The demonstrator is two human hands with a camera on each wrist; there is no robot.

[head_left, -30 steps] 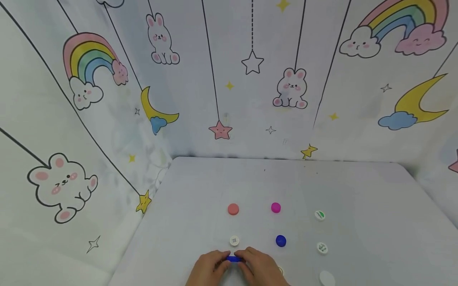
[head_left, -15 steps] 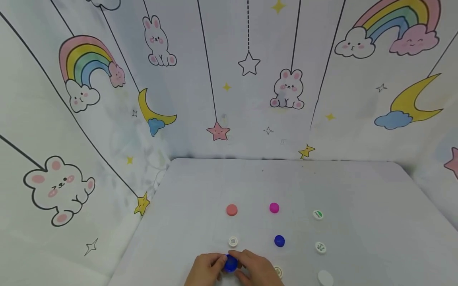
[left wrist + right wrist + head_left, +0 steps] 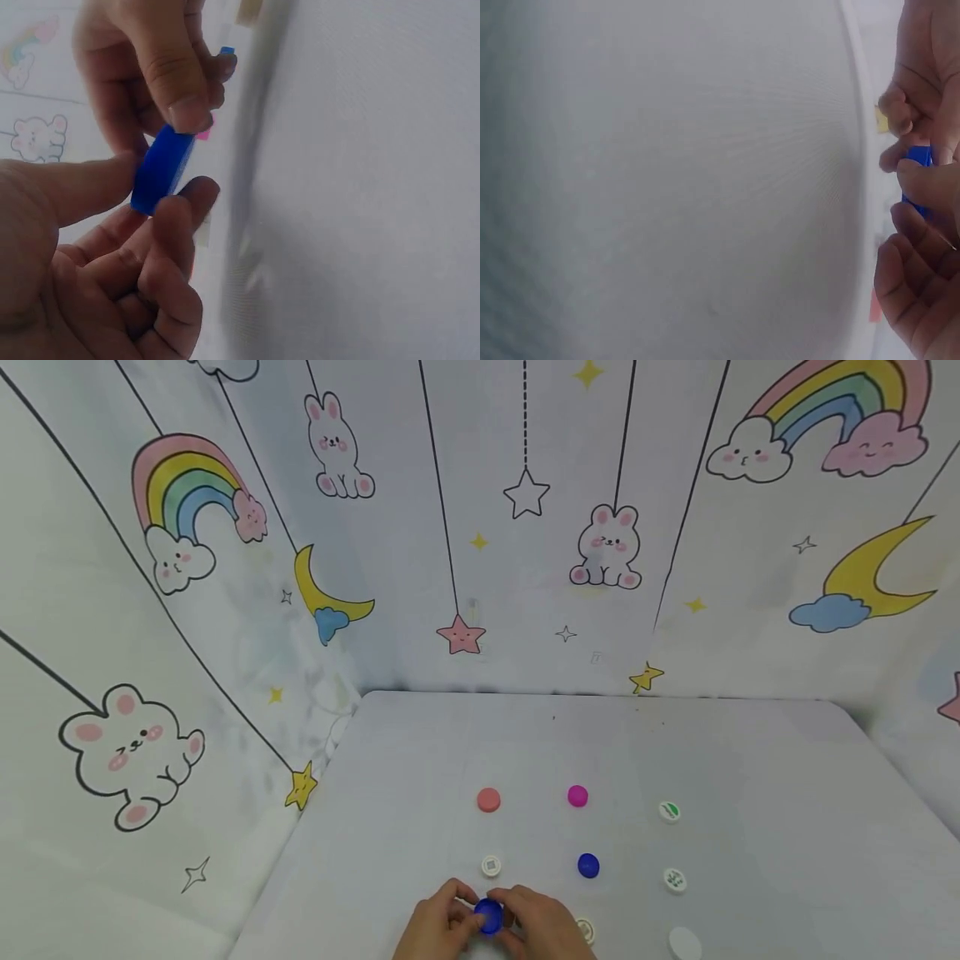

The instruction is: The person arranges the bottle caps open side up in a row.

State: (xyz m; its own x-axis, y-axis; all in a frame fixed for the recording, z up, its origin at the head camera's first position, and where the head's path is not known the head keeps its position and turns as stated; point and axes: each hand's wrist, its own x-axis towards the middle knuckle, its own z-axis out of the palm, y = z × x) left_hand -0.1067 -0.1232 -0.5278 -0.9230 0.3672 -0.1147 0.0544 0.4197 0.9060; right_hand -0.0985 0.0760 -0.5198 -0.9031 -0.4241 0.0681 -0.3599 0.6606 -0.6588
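Observation:
A round blue bottle cap (image 3: pixel 489 916) is held between both hands above the near part of the table, its face turned up toward the head camera. My left hand (image 3: pixel 437 920) grips its left side, with the thumb on the face. The right hand (image 3: pixel 546 922) pinches the other side between thumb and fingers. In the left wrist view the cap (image 3: pixel 161 169) appears edge-on, with the left thumb against one side and the right thumb at its upper end. Fingers cover much of the cap (image 3: pixel 918 156) in the right wrist view.
On the white table (image 3: pixel 360 860) lie several caps: coral (image 3: pixel 488 800), magenta (image 3: pixel 577 796), blue (image 3: pixel 588 866), and white with a square mark (image 3: pixel 491 866). White caps with green marks (image 3: pixel 670 812) and a plain white disc (image 3: pixel 685 943) lie rightward. A cartoon-printed curtain (image 3: pixel 405 552) stands behind.
The blue cap has turned from edge-on to face-up between the hands. My left thumb has shifted onto its face and the left index finger has lifted off its edge.

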